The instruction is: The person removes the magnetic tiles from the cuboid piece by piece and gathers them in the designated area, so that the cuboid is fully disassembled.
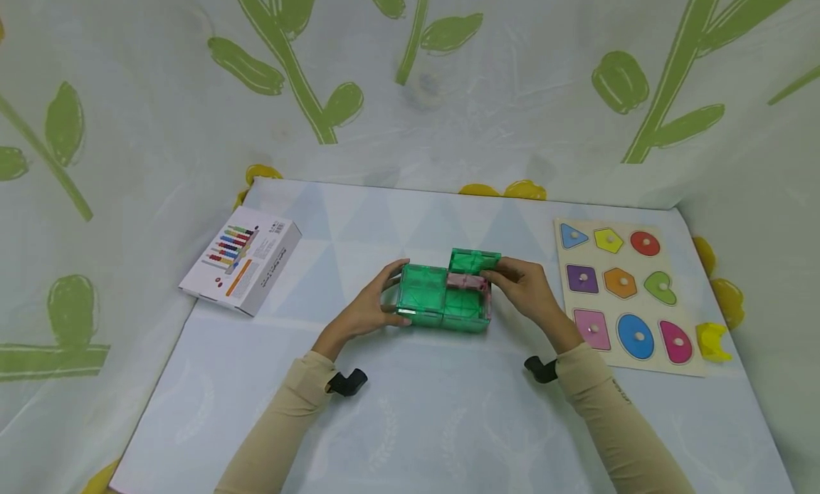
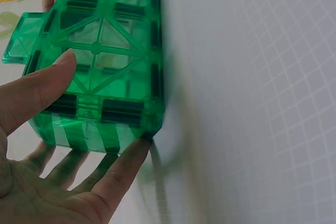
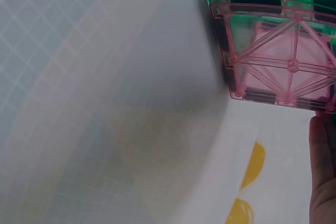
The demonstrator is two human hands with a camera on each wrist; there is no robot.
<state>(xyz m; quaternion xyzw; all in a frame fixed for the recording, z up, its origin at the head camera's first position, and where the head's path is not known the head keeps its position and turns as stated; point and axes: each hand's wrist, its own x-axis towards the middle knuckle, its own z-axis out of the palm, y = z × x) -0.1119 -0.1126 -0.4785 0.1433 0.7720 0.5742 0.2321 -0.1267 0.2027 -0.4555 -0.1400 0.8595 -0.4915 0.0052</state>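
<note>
A box-like block of green translucent tiles sits at the middle of the table. My left hand grips its left end; in the left wrist view the thumb of this hand lies on one tile face and the fingers spread along another. A pink piece lies across the block's right part, and a pink tile forms its right side. Behind it stands a smaller green tile, its right edge pinched by my right hand. The right fingertips are partly hidden in the right wrist view.
A white box with a printed picture lies at the back left. On the right is a wooden shape puzzle board with coloured knobbed pieces, and a yellow object beside it near the table's right edge. Patterned cloth hangs behind the table.
</note>
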